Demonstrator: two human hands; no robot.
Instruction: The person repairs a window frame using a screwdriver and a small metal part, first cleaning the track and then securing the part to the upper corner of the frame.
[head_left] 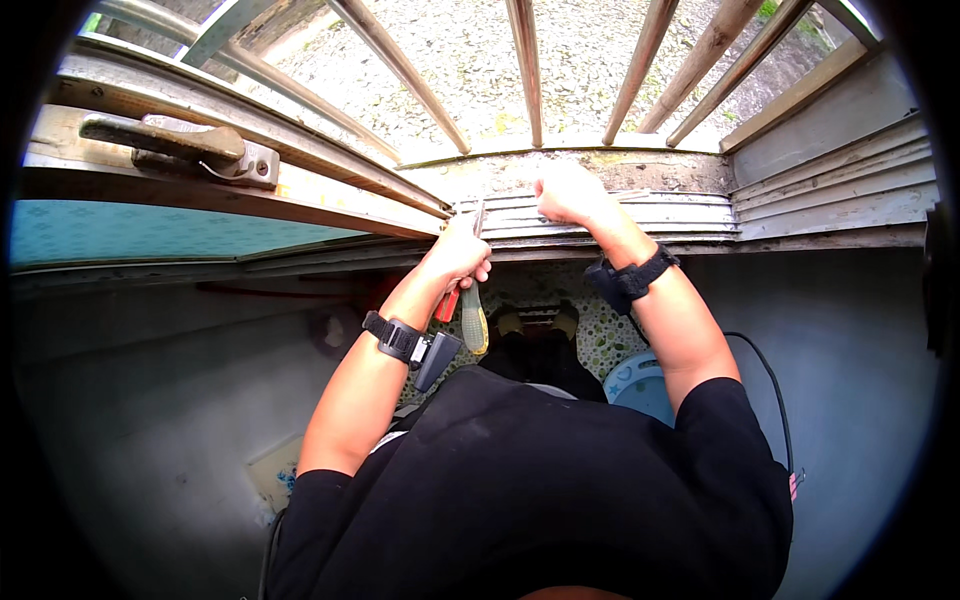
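Note:
My left hand is closed around hand tools at the inner edge of the window track. A pointed metal tip sticks up past its fingers. Below the fist hang a grey-green handle with a yellow end and a shorter red handle; I cannot tell whether they belong to one tool. Farther right, my right hand is curled shut over the ridged metal window track. Whatever its fingers may hold is hidden. Just right of that hand, a thin pale strip lies along the sill.
Metal bars stand beyond the sill. At left is a sliding sash with a latch. Below, a blue plastic basin stands on the pebble-patterned floor. A black cable runs down at right.

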